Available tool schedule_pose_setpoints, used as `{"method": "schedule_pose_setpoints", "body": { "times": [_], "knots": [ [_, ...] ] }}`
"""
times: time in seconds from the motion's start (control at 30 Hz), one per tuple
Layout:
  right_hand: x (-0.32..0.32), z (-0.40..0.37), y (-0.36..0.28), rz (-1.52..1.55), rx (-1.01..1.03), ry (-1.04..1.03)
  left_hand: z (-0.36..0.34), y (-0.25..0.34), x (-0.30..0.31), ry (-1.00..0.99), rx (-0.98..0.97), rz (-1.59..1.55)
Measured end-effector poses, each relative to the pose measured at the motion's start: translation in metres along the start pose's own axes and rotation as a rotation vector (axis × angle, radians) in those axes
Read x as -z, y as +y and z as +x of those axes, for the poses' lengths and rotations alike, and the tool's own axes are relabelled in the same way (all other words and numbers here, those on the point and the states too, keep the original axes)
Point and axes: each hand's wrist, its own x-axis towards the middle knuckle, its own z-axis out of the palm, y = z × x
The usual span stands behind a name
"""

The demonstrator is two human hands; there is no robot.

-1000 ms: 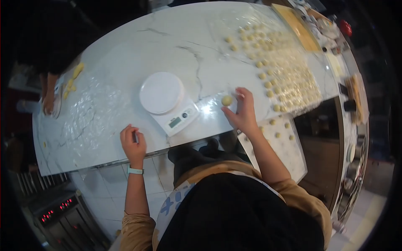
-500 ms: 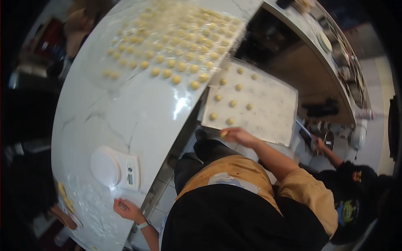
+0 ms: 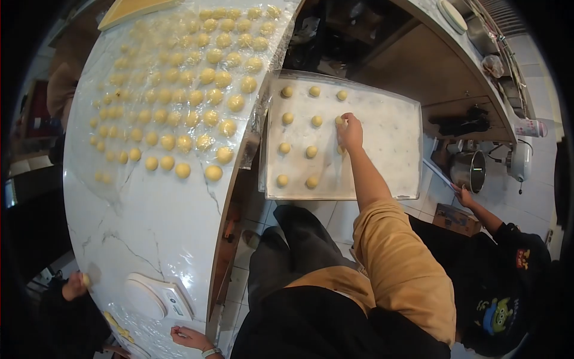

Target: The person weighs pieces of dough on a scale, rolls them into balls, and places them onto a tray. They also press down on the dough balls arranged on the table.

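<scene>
My right hand (image 3: 351, 131) reaches over a paper-lined baking tray (image 3: 382, 179), its fingertips pinching a yellow dough ball (image 3: 339, 120) at the tray surface. Another dough ball (image 3: 341, 149) is partly covered by that hand. Further dough balls (image 3: 311, 152) sit in spaced rows on the tray's left part. Near the counter's edge, my left hand (image 3: 190, 337) has its fingers curled beside a white kitchen scale (image 3: 178, 301); whatever it may hold is hidden.
Many dough balls (image 3: 183, 170) lie on the marble counter (image 3: 179, 221), mostly under clear plastic film. Yellow dough pieces (image 3: 118, 326) lie at the lower left. Another person's hand (image 3: 75, 286) holds a ball there. At right, a person's hand (image 3: 463, 195) grips a pale stick-like object.
My right hand has moved forward from the tray's near edge onto the tray with its ball. My view has shifted. The person at left has raised a hand holding a ball.
</scene>
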Motion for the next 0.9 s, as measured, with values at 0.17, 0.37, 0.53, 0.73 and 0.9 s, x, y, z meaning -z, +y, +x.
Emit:
{"method": "schedule_pose_setpoints", "body": {
  "times": [0.17, 0.37, 0.53, 0.73, 0.9],
  "knots": [
    [-0.004, -0.017, 0.006, 0.132, 0.244, 0.387, 0.001, 0.007, 0.009, -0.070, 0.045, 0.001],
    [0.037, -0.136, -0.047, 0.521, -0.041, 0.013, -0.004, -0.007, -0.007, 0.027, 0.031, -0.127],
    [0.062, -0.188, -0.139, 0.522, 0.486, -0.187, -0.011, -0.006, -0.017, 0.079, 0.023, -0.188],
    [0.095, -0.179, -0.367, 0.771, 1.175, -0.361, -0.001, 0.035, 0.000, 0.117, 0.060, -0.173],
    [-0.036, -0.251, -0.454, 0.417, 1.380, -1.141, 0.002, 0.042, 0.004, 0.145, 0.019, -0.246]
  ]
}}
